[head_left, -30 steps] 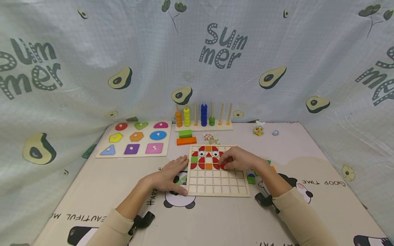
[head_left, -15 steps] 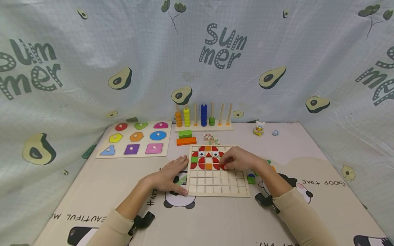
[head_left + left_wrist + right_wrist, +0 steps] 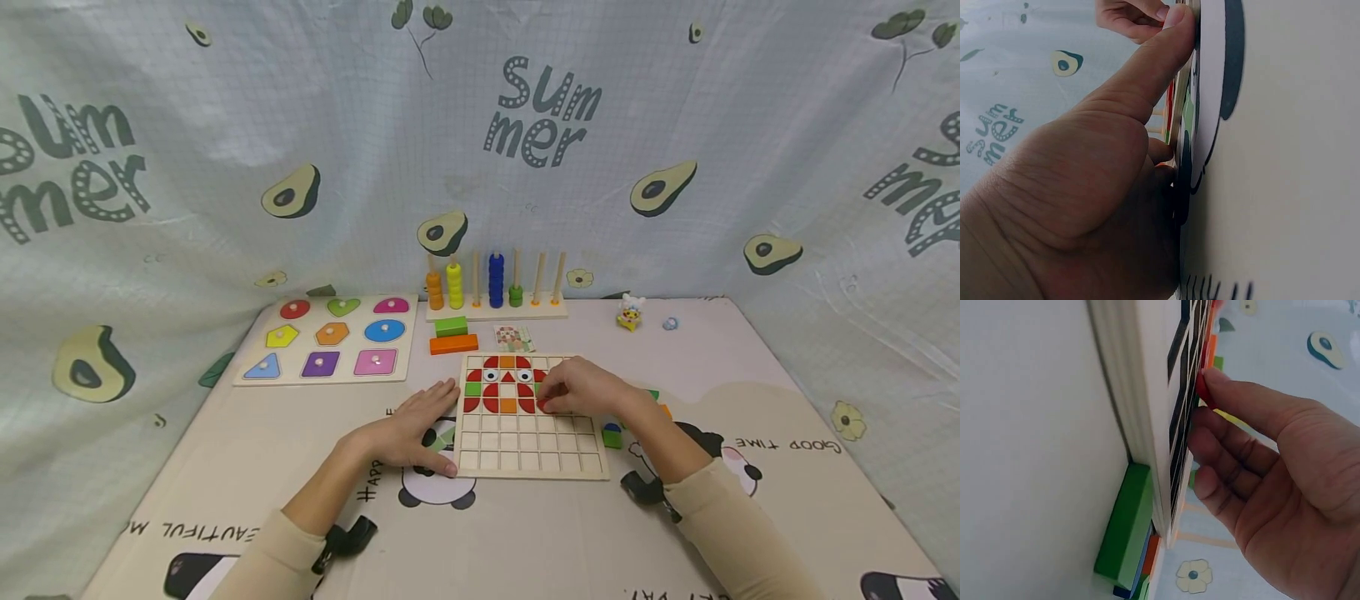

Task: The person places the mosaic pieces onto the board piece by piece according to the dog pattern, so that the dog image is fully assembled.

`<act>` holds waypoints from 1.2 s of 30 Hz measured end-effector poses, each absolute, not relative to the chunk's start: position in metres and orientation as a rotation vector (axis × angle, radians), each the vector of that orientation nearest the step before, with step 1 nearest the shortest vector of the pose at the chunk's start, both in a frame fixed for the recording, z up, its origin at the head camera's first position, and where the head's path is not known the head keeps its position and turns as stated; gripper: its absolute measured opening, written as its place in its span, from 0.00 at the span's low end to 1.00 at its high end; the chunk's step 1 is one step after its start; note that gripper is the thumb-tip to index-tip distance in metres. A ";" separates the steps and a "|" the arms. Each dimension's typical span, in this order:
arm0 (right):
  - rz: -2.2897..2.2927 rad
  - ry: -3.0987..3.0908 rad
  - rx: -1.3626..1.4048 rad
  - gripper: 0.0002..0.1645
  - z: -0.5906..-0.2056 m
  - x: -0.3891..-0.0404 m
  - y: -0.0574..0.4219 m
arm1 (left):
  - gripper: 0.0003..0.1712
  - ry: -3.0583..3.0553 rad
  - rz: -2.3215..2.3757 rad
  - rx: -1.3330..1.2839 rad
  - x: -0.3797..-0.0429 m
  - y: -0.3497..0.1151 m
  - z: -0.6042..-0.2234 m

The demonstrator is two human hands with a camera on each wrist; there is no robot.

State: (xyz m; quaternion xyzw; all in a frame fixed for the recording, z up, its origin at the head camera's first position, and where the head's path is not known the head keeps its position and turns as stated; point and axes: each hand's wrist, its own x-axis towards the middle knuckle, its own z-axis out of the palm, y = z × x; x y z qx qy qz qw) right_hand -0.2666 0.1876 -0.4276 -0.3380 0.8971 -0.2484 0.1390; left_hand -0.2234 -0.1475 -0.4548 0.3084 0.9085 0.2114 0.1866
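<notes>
A wooden grid board (image 3: 528, 462) lies flat on the table, its far rows filled with red, orange and green pieces and two eye pieces (image 3: 491, 376). Against its left edge rests my left hand (image 3: 408, 429), fingers extended and thumb at the near corner. Over the board's right half, my right hand (image 3: 583, 387) pinches a red piece (image 3: 1204, 390) between thumb and fingers, at the right end of the lowest filled row. The fingers partly cover that piece and the cells behind it.
Loose blocks, including a green one (image 3: 612, 440), lie right of the board, partly under the right forearm. Behind it are an orange block (image 3: 453, 344), a green block (image 3: 452, 326), a picture card (image 3: 514, 338) and a peg stand (image 3: 497, 312). A shape puzzle (image 3: 352, 376) lies back left.
The right fingers shift very slightly to the right with the red piece. My left hand and the board stay in place.
</notes>
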 end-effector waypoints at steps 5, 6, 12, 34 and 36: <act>-0.597 2.678 -0.970 0.03 -0.425 -0.262 0.184 | 0.69 2.561 0.601 0.871 -0.224 -0.148 -0.456; -0.584 2.686 -0.965 0.03 -0.424 -0.261 0.184 | 0.69 2.561 0.602 0.872 -0.224 -0.148 -0.456; -0.597 2.679 -0.922 0.04 -0.425 -0.261 0.182 | 0.69 2.567 0.603 0.880 -0.223 -0.148 -0.455; -0.572 2.707 -0.825 0.06 -0.425 -0.260 0.174 | 0.70 2.563 0.595 0.853 -0.224 -0.148 -0.455; -0.559 2.715 -0.830 0.06 -0.425 -0.259 0.174 | 0.69 2.564 0.598 0.854 -0.223 -0.148 -0.455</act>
